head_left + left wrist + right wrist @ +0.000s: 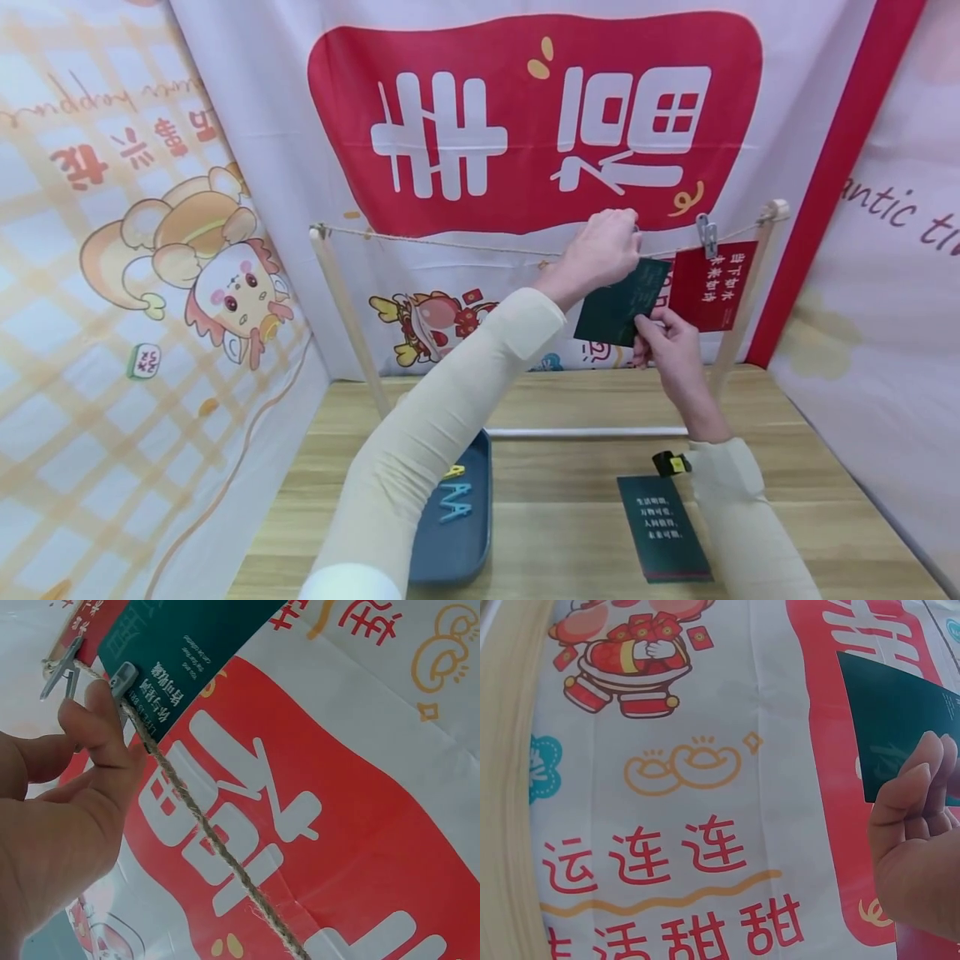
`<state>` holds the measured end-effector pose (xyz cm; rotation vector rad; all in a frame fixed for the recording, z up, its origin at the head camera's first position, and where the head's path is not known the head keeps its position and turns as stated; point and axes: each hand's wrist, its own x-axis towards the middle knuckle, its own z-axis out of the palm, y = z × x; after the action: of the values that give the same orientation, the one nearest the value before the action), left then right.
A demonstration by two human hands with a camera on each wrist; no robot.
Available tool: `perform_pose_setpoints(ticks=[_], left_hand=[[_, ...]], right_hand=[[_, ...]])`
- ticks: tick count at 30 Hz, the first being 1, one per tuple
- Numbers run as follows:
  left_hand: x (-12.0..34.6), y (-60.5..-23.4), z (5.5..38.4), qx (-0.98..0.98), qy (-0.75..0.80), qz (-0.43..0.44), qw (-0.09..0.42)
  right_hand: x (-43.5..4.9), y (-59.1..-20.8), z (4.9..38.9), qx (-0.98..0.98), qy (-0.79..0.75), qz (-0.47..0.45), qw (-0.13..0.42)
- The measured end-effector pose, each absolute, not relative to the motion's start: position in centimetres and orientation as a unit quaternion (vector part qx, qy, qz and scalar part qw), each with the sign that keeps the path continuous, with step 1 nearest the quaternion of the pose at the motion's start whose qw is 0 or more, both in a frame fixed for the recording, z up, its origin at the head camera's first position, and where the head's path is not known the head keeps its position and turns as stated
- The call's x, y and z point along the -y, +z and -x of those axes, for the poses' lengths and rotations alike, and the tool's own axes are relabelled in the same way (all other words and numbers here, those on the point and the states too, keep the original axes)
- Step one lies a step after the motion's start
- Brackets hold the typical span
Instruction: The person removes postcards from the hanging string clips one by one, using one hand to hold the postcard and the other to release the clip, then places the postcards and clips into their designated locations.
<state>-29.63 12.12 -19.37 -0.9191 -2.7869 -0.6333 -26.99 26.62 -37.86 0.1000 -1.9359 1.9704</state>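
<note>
Green card is hanging just below your left fingertips, upper edge lying at the rope. Your right hand is pinching its lower edge, thumb against fingers; your left hand is gripping a metal clip, fingers curled about it. You are apparently clipping the card up; a red card is already hanging to the right of your left fingers. Clip's bite isn't showing clearly; next move is probably calling for steady right fingers until the clip is holding alone
</note>
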Motion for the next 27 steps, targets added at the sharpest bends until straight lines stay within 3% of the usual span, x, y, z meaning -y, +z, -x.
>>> perform_pose_setpoints(ticks=[15,27], left_hand=[[-12.43,-18.95,29.40,0.921,-0.243,0.302,0.031],[-12.15,-19.50,29.52,0.898,-0.266,0.338,0.099]], right_hand=[[-27.06,-38.11,26.97,0.684,0.707,-0.048,0.175],[-26.96,-38.01,27.09,0.693,0.695,-0.051,0.183]])
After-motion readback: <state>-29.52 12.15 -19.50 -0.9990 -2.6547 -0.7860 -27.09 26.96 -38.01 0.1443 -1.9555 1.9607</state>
